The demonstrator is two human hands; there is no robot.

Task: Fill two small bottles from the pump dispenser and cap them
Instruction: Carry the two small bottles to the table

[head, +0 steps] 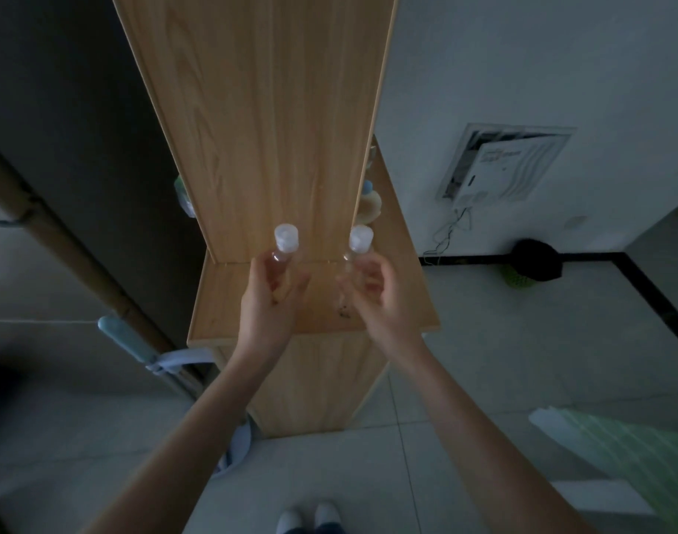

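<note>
Two small clear bottles with white caps stand over the wooden shelf (252,314). My left hand (270,302) grips the left bottle (284,246) by its body, with the cap showing above the fingers. My right hand (375,294) grips the right bottle (357,244) the same way. Both bottles are upright and capped. No pump dispenser is in view.
A tall wooden back panel (260,129) rises behind the shelf. Small items (370,204) peek out at its right edge. A mop with a blue handle (125,337) leans at the left. A dark object (537,260) lies on the tiled floor by the right wall.
</note>
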